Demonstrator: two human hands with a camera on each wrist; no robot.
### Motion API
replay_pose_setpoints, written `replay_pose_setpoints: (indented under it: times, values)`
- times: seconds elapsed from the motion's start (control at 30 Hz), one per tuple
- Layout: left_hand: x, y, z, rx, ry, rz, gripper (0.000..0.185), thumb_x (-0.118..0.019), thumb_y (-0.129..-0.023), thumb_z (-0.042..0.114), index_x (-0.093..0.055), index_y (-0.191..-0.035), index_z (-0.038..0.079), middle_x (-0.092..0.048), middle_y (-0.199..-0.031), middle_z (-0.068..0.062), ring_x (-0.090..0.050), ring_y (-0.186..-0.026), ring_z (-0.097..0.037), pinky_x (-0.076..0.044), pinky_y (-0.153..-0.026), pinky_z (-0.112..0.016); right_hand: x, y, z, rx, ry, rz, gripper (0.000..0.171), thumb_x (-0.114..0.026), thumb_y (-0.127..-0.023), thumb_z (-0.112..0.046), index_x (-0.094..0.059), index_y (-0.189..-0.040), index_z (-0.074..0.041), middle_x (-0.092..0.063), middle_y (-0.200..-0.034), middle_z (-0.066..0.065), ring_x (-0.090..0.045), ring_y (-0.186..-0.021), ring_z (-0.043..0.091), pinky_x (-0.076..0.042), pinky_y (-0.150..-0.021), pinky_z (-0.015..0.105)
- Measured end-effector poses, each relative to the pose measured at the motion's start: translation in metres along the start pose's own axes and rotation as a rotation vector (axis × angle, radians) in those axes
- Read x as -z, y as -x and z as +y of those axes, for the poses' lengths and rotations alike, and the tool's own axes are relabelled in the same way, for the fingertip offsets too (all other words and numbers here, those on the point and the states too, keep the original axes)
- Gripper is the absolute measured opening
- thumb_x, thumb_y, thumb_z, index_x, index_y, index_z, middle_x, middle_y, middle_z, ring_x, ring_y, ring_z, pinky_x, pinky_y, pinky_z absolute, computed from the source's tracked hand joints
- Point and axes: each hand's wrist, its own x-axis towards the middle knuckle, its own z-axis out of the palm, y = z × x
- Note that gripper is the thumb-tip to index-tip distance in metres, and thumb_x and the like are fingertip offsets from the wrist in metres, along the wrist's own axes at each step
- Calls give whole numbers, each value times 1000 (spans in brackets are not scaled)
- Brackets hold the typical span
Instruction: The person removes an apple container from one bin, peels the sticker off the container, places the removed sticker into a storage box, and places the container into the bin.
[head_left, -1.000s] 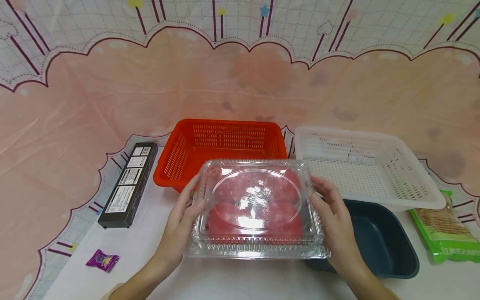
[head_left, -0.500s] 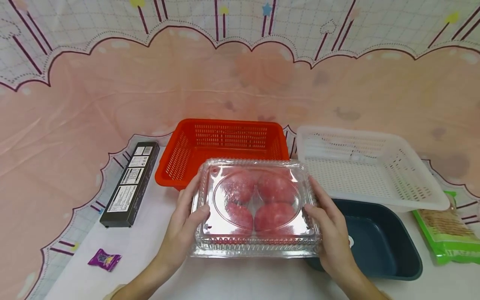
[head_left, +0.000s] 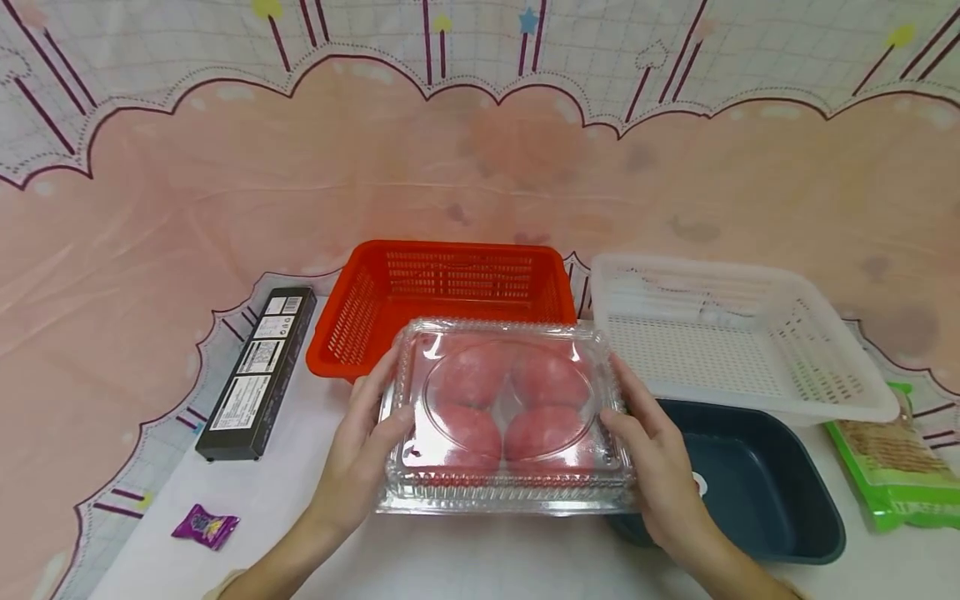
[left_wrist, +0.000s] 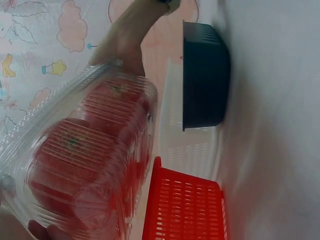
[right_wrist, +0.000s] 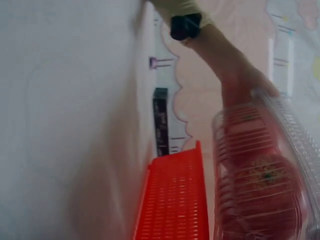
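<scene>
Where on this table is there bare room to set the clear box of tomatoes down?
Bare white tabletop lies in front, between the forearms, and at the left between the small purple candy and the left hand. The right is crowded: white perforated basket, dark blue tray, green packet.

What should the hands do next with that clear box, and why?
Probably carry the clear box forward over the red basket and lower it in. Both hands, left and right, grip its sides, it is off the table, and that basket sits just behind.

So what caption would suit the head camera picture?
Two hands, left hand and right hand, hold a clear box of four red fruits before a red basket.
</scene>
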Motion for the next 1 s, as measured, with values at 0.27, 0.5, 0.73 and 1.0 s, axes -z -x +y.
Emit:
replay_pose_setpoints:
  times: [0.27, 0.5, 0.73, 1.0]
  values:
    - [11, -3, -3, 5, -110, -45, 59, -44, -99, 21, -24, -154, 30, -41, -114, -5, -39, -113, -19, -48, -89, -27, 5, -4, -8, 8, 191, -50, 56, -49, -101, -29, -27, -152, -38, -52, -135, 14, -62, -103, 13, -57, -80, 25]
    - [28, -25, 8, 45, -212, -132, 60, -42, -101, 28, -19, -156, 25, -42, -116, -10, -39, -118, -22, -50, -97, -47, 8, -21, -33, -38, 253, -165, 62, -47, -101, -41, -15, -154, -40, -42, -149, 10, -56, -117, 24, -57, -90, 37]
    - [47, -59, 19, 59, -305, -120, 57, -38, -102, 33, -19, -155, 27, -43, -125, -15, -40, -118, -25, -53, -94, -46, -2, -56, -48, 14, 352, -155, 64, -49, -99, -43, -20, -155, -31, -38, -149, 10, -49, -124, 29, -52, -99, 45]
    - [53, -103, 11, 150, -366, -141, 59, -35, -103, 40, -16, -156, 25, -39, -138, -19, -35, -130, -31, -43, -107, -55, -16, -105, -51, -60, 322, -135, 64, -48, -100, -44, -24, -155, -21, -42, -147, 16, -45, -134, 32, -42, -110, 49]
